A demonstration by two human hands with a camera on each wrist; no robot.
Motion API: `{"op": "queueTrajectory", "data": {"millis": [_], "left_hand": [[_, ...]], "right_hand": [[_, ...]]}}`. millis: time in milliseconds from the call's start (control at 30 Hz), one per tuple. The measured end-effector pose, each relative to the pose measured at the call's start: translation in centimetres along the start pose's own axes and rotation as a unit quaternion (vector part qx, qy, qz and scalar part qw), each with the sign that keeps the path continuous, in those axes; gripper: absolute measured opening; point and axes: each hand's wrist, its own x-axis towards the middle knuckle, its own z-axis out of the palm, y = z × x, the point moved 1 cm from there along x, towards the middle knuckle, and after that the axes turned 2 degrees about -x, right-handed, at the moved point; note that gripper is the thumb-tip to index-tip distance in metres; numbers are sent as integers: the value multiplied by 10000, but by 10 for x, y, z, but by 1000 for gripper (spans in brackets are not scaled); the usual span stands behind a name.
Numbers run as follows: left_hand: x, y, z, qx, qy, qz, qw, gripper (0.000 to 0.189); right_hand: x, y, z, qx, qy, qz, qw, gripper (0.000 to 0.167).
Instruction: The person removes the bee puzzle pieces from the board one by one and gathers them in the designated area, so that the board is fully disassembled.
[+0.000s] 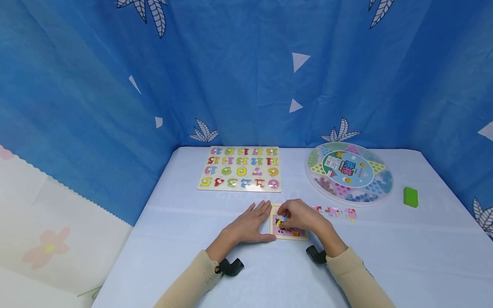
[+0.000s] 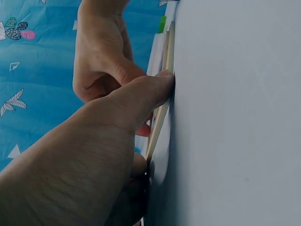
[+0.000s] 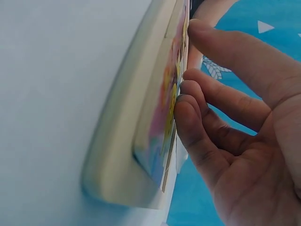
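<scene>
The left sleeve (image 1: 188, 280) comes in behind the left hand (image 1: 251, 224), and a small black thing (image 1: 232, 267) sits at that wrist. Past the fingertips of the left hand, a bit to its left, lies a flat board (image 1: 250, 166) with rows of bright numbers that look upside down from here. The left hand is spread wide, with its fingers straight and its thumb stuck out, and it holds nothing in a pinch. It touches the left side of a little wooden puzzle tray (image 1: 274, 209), with the thumb at the near corner. The tray is on the white table (image 1: 185, 214), right between the two hands. In it is a pink picture (image 1: 288, 232) with a yellow and black bee. The right hand (image 1: 304, 216) is over the tray, fingers bent and tips touching the picture. There is a narrow gap between its thumb and fingers, but I cannot tell if they pinch a piece. Another black thing (image 1: 316, 255) is at the right wrist. Just right of the right hand, three loose puzzle pieces (image 1: 351, 214) lie in a row. Past them, ahead and to the right of that hand, is a big round box (image 1: 348, 173) of colored beads. Farthest right of the grip is a green block (image 1: 410, 197).
</scene>
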Motion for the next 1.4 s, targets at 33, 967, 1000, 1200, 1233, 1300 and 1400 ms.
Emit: {"op": "queueTrajectory", "data": {"millis": [33, 967, 1000, 1200, 1233, 1300, 1400], "left_hand": [[0, 0, 0, 3, 1, -2, 10000, 97], [2, -2, 1, 13, -15, 61, 10000, 98], [2, -2, 1, 15, -11, 54, 10000, 98], [2, -3, 3, 9, 7, 60, 10000, 99], [2, -3, 3, 7, 7, 68, 10000, 98], [2, -2, 3, 13, 5, 82, 10000, 98], [3, -2, 2, 25, -3, 84, 10000, 98]], "right_hand": [[1, 0, 0, -5, 1, 15, 10000, 31], [1, -2, 0, -25, 102, 73, 9999, 23], [2, -2, 1, -42, 139, 65, 9999, 23], [0, -6, 2, -267, 285, -52, 9992, 24], [0, -6, 1, -301, 286, -79, 9991, 24], [0, -7, 1, -360, 283, -128, 9989, 23], [0, -7, 0, -382, 280, -132, 9988, 23]]}}
